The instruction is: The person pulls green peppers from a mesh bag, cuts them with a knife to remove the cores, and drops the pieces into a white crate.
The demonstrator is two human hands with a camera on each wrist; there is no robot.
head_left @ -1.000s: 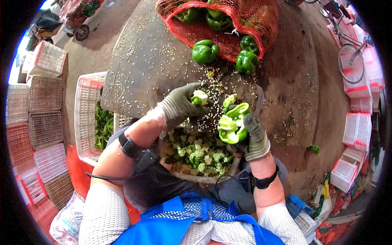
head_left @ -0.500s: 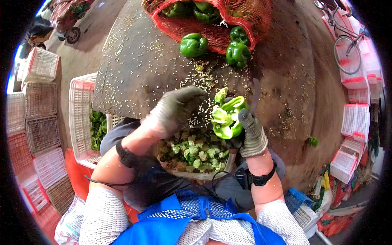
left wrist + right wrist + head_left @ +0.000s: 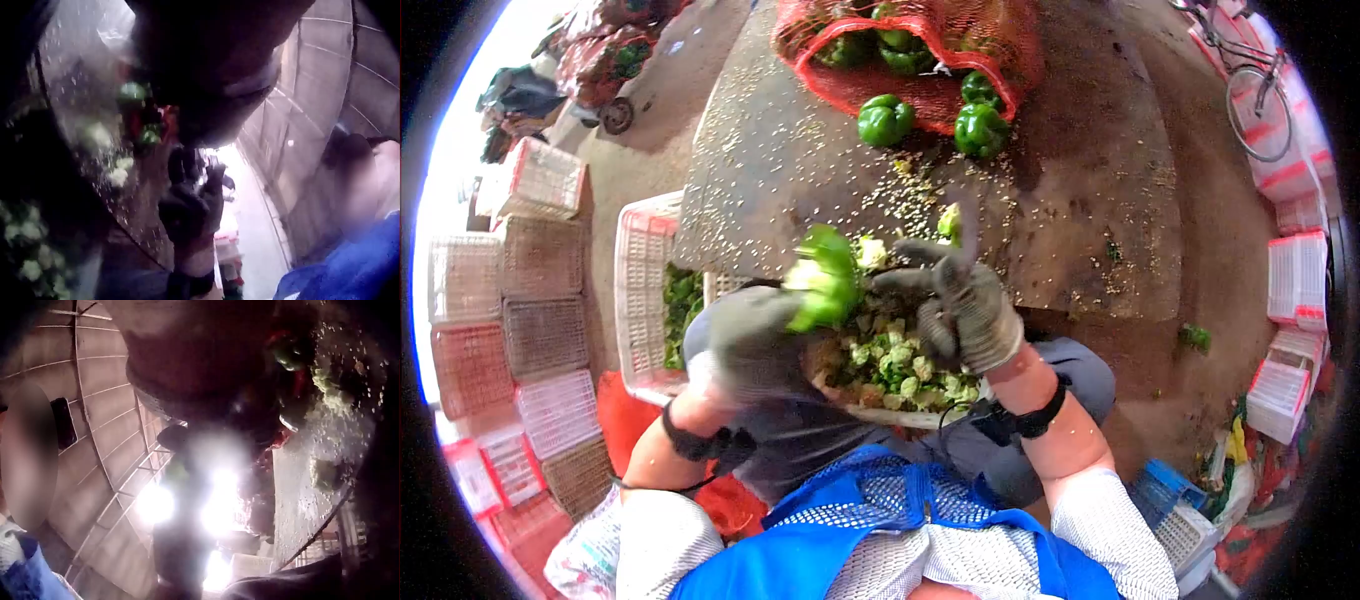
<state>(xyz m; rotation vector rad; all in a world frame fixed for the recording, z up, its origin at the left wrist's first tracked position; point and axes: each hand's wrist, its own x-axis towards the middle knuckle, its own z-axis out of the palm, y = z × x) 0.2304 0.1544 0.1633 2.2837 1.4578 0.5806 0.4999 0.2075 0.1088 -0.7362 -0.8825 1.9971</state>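
A blurred green pepper piece hangs over the board's near edge, gripped by the gloved left hand. Beside it, the gloved right hand curls round a knife, whose blurred blade points away from the body; its handle is hidden. One pale core lies between the hands at the board edge, another near the blade. Below the hands, a container in the lap holds many cores. The left wrist view shows the right hand dark; the right wrist view shows the left hand against glare.
A red mesh bag of green peppers lies at the board's far side, with whole peppers at its mouth. Seeds are scattered over the board. A white crate with green pieces stands at the left; stacked crates are farther left.
The pepper piece has passed from the right hand to the left and moved leftward. The left hand has let go of its earlier core and moved down; the right hand has shifted left.
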